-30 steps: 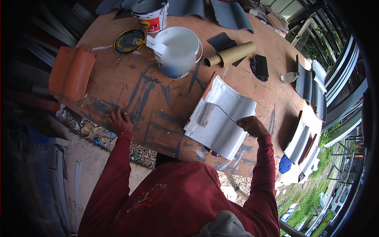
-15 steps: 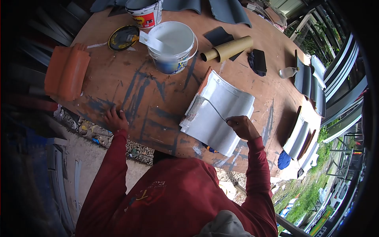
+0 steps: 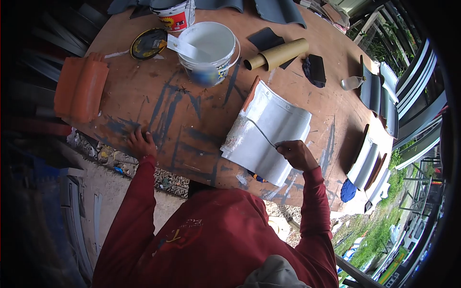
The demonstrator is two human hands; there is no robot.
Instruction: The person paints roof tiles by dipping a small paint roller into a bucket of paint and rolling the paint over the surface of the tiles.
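Note:
My right hand (image 3: 294, 153) is closed around the handle end of a paint roller with a thin bent wire frame (image 3: 261, 130). Its roller end rests near the left edge of a wavy roof tile (image 3: 281, 122), which is coated white. Terracotta colour shows along that tile's upper left edge, and the lower left side is patchy. My left hand (image 3: 141, 145) lies on the near edge of the wooden table (image 3: 129, 91), fingers spread and holding nothing. Beyond the tile stands a white paint bucket (image 3: 211, 53) with a flat white paddle (image 3: 185, 48) leaning in it.
An uncoated terracotta tile (image 3: 81, 88) sits at the left. Behind are a second bucket (image 3: 174, 17), a paint-smeared lid (image 3: 148, 44), a brown cardboard roll (image 3: 278, 54) and a dark block (image 3: 314, 69). A clear bottle (image 3: 352, 83) and several coated tiles (image 3: 364, 161) line the right side.
The view has shifted slightly, moving the bucket and tiles a little in frame. My right hand keeps hold of the roller at the tile's left side; my left hand stays on the table edge.

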